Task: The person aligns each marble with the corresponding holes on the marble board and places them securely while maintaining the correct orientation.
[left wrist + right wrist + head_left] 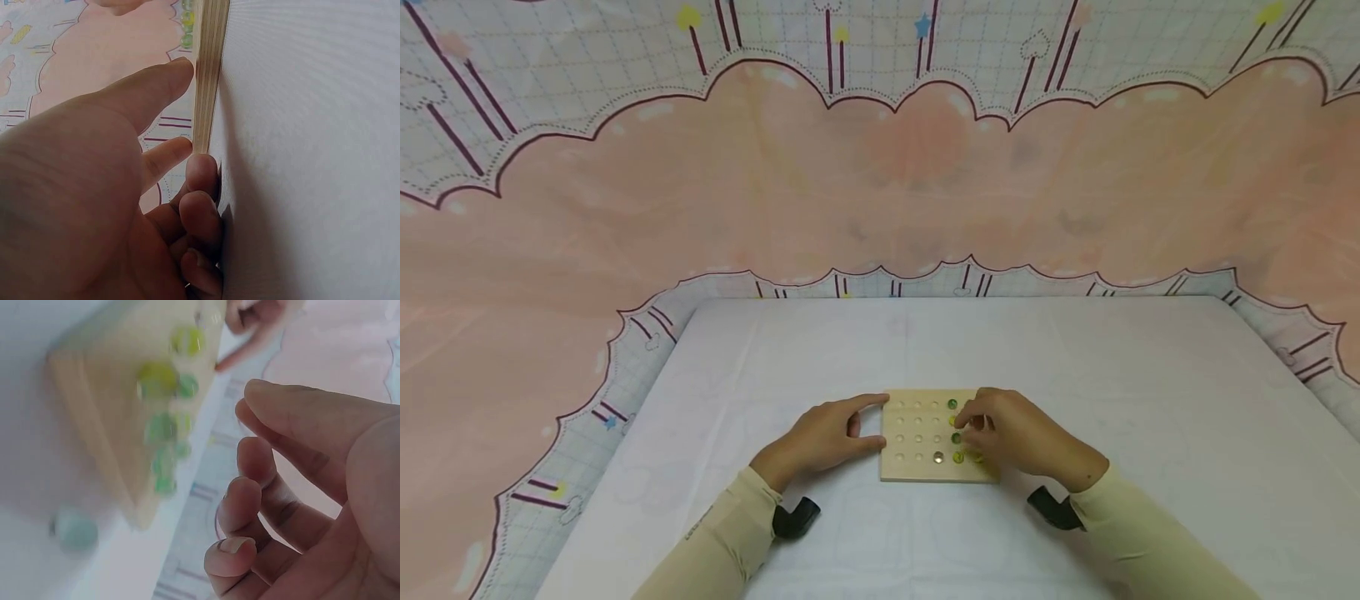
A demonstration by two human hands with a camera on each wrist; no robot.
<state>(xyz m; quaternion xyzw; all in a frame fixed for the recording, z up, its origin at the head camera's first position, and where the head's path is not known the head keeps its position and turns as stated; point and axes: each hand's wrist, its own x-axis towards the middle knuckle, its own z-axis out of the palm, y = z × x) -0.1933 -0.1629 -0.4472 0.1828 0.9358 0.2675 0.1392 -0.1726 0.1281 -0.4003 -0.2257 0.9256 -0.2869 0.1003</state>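
Observation:
A light wooden board (910, 477) with rows of round hollows lies flat before me. Green and yellow glass marbles (956, 437) sit in hollows on its right part, and a clear marble (938, 457) is in the near row. My left hand (822, 437) touches the board's left edge with outstretched thumb and index fingertips. Over the right side hovers my right hand (1018, 433), its fingers loosely bent; in the right wrist view nothing shows between thumb and index finger. That hand hides part of the board's right columns in the head view.
A pale green marble (75, 531) lies on the white tabletop beside the board, seen in the right wrist view. White cloth (805, 350) covers the table. A patterned peach and white curtain (850, 192) surrounds its back and sides.

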